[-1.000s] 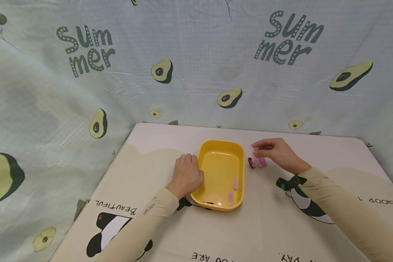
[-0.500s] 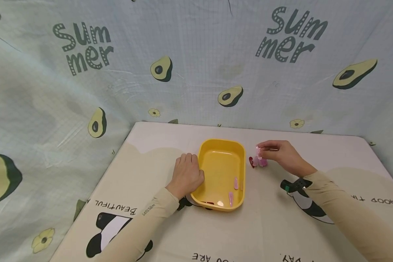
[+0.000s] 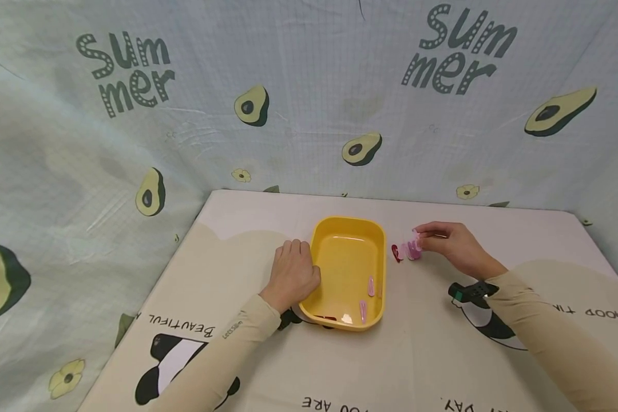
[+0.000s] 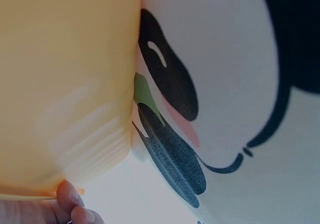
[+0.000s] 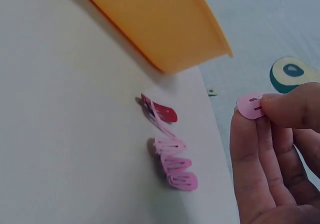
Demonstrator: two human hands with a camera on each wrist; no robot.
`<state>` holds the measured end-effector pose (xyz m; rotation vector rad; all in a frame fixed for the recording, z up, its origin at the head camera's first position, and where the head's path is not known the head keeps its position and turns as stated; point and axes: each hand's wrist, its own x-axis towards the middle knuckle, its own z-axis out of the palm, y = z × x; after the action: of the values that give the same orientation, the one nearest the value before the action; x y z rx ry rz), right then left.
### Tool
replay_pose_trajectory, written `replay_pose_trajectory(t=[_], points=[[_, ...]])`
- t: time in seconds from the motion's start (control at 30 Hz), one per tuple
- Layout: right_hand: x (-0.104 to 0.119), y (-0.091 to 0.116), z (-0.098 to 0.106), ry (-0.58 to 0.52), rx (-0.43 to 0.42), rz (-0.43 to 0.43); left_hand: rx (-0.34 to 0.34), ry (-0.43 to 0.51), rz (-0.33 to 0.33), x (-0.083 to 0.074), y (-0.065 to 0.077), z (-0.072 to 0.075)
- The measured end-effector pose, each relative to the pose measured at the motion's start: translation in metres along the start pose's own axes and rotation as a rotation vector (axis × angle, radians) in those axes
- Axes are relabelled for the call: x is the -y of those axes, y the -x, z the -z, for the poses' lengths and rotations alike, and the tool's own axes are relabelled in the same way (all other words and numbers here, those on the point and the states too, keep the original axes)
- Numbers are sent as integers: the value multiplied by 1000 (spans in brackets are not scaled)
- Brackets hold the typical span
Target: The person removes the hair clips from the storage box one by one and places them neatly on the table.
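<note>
1. Pinching a pink clip [image 5: 248, 106] between thumb and index finger, the right hand [image 3: 450, 243] has little to hold. The clip is small and thin, so an uneven squeeze could twist it or make it shoot out.
2. Gripping the left rim of the yellow tray [image 3: 342, 252], the left hand [image 3: 293, 272] has its fingers curled at the edge. The tray looks light, and a tug or downward push on that one side could drag or tip it.
3. Just beside the right hand, some loose pink clips [image 5: 175, 164] lie overlapping in a row on the table [image 3: 417, 355]. A low knuckle could scatter them; since they touch, lifting one might pull its neighbour along.
4. Between that row and the tray lies a red clip [image 5: 167, 115], with a thin pink strip [image 5: 162, 125] across it. I cannot tell whether the two are hooked together; if so, raising one would bring both.
5. Inside the tray, two pink clips rest [image 3: 363, 312] toward the right wall and a second red clip [image 3: 325, 318] by the near wall. A jolt could slide them across the smooth floor.
6. Beyond, cloth [image 3: 298, 51] hangs behind the table; a clip flicked that way might get lost along the far edge.
</note>
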<state>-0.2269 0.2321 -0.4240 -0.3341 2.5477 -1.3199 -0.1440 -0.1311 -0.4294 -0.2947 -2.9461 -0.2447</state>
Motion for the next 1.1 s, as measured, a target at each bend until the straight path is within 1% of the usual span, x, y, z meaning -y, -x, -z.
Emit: replay_pose_trajectory(t=[0.17,0.3,0.43,0.7,0.77,0.93,1.1], points=[[-8,0,2,-44,1,5,1,1,0,0,0,0],[-13,0,3,-87,19,5,2,-1,1,0,0,-1],[-16,0,4,-100,26,1,-7,-1,0,0,0,-1],[-24,-3,3,-60,2,-44,-26,3,-6,0,0,0],[-26,-5,2,-35,-4,-60,-29,6,-6,0,0,0],[-29,-8,1,38,-20,-97,-21,11,3,0,0,-1],[-29,-9,2,60,-33,-110,-21,11,3,0,0,-1]])
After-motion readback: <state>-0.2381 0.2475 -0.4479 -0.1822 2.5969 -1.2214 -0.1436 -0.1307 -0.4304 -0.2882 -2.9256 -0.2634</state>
